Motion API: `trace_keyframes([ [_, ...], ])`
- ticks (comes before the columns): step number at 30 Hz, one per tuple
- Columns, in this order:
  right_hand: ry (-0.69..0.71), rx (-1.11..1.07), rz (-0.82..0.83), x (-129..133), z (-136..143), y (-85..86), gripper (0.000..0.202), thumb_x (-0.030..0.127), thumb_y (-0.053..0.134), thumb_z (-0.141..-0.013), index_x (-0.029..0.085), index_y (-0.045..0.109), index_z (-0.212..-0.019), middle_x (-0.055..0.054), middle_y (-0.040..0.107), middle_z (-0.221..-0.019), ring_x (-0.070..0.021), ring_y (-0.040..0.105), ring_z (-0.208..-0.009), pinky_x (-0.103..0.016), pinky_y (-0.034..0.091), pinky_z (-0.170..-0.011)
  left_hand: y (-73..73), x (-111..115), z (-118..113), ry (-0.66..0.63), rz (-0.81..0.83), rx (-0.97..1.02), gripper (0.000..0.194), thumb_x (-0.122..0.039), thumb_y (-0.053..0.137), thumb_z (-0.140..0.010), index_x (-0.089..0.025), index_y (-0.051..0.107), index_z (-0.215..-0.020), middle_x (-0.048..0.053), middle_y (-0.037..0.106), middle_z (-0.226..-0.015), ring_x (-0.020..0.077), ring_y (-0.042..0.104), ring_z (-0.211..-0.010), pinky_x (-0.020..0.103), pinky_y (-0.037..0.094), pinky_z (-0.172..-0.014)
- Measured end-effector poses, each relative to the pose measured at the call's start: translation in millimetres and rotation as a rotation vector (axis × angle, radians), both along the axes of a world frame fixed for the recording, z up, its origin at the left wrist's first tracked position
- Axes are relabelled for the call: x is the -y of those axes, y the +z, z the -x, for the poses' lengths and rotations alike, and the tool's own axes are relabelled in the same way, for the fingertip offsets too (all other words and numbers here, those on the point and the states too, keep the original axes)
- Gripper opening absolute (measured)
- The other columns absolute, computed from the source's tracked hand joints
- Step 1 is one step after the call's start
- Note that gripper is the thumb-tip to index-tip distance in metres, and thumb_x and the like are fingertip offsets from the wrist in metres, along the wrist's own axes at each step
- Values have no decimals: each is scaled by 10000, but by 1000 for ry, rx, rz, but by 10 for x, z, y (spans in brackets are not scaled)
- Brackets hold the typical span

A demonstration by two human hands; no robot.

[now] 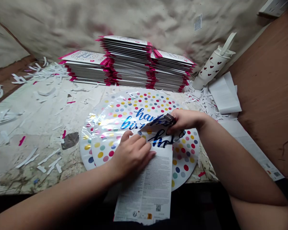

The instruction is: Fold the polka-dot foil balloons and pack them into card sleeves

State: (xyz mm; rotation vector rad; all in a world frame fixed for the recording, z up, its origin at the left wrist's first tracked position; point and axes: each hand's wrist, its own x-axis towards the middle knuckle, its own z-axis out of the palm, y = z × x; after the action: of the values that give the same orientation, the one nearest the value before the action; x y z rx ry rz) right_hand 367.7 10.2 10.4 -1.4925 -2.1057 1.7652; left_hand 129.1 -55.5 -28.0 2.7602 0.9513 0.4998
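Right now the right hand (186, 119) has its grip pinching the dark, bunched end of a folded foil piece (158, 132), with thumb and fingers pressed around it. The foil slants from there toward the left, near side, where the left hand (135, 153) rests palm down with its fingers bent. Whether that grip pinches anything, I cannot tell; the fingers touch the foil near the far end of a printed packet (148, 188), which runs from beneath them toward the near edge.

Under both hands, round dotted sheets (120, 110) with blue lettering overlap on the table (7, 169), stretching out to the left, far and right of the grips.

Farther off stand three stacks of pink-edged packs (131, 64), the middle one tallest. To their right a white bottle with dark hearts (211, 68) leans, and white papers (224, 92) lie just beside it on its near side. White shreds (52, 73) are scattered at the far left, and a grey scrap (70, 140) lies left of the round sheets.
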Motion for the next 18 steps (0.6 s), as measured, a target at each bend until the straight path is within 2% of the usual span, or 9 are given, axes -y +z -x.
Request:
trace_keyframes([
  [1, 47, 36, 39, -58, 34, 32, 164, 221, 730, -575, 124, 674, -696, 0, 660, -634, -124, 587, -567, -227, 482, -536, 7, 62, -14, -3, -133, -24, 277, -322, 413, -882, -171, 573, -713, 36, 568, -691, 189, 511, -716, 357, 345, -720],
  [3, 72, 76, 138, -164, 144, 43, 244, 225, 778, -511, 118, 678, -706, -18, 677, -644, -141, 607, -569, -242, 500, -536, 14, 145, -41, -4, -258, -61, 282, -292, 396, -892, -173, 562, -697, 35, 554, -675, 186, 493, -691, 348, 336, -688],
  [5, -12, 58, 200, -234, 275, 7, 318, 276, 805, -487, 113, 670, -724, -35, 680, -637, -147, 613, -549, -251, 505, -514, 17, 175, -55, -6, -286, -84, 284, -290, 392, -890, -176, 540, -677, 34, 541, -666, 183, 476, -668, 345, 330, -666],
  [8, -185, -56, 146, -249, 422, -53, 343, 340, 802, -510, 122, 650, -726, -25, 667, -611, -134, 604, -523, -238, 494, -489, 28, 187, -52, -8, -274, -92, 268, -282, 386, -886, -173, 529, -688, 34, 528, -664, 180, 455, -639, 353, 332, -655],
  [10, -131, -87, 132, -210, 470, -63, 311, 310, 804, -512, 127, 644, -706, -6, 653, -587, -123, 593, -516, -227, 484, -490, 41, 211, -44, -31, -255, -83, 245, -268, 378, -887, -167, 540, -733, 39, 527, -684, 178, 443, -626, 345, 338, -634],
  [12, 3, -73, 149, -156, 492, -48, 265, 268, 797, -523, 131, 640, -688, 6, 646, -585, -114, 586, -521, -217, 473, -495, 55, 249, -37, -52, -232, -76, 226, -255, 375, -887, -162, 545, -770, 44, 528, -708, 180, 439, -628, 337, 347, -621],
  [14, 22, -77, 62, -109, 500, -16, 216, 256, 768, -569, 139, 637, -694, 17, 639, -603, -99, 574, -534, -201, 457, -499, 68, 285, -30, -41, -205, -71, 220, -250, 376, -885, -160, 543, -774, 48, 526, -716, 186, 442, -642, 337, 357, -622],
  [18, -133, -85, -223, -28, 512, 72, 193, 241, 719, -631, 143, 626, -768, 11, 631, -663, -86, 550, -567, -182, 420, -496, 87, 315, -14, 6, -137, -50, 228, -234, 369, -880, -155, 549, -765, 52, 526, -712, 187, 444, -650, 340, 372, -624],
])
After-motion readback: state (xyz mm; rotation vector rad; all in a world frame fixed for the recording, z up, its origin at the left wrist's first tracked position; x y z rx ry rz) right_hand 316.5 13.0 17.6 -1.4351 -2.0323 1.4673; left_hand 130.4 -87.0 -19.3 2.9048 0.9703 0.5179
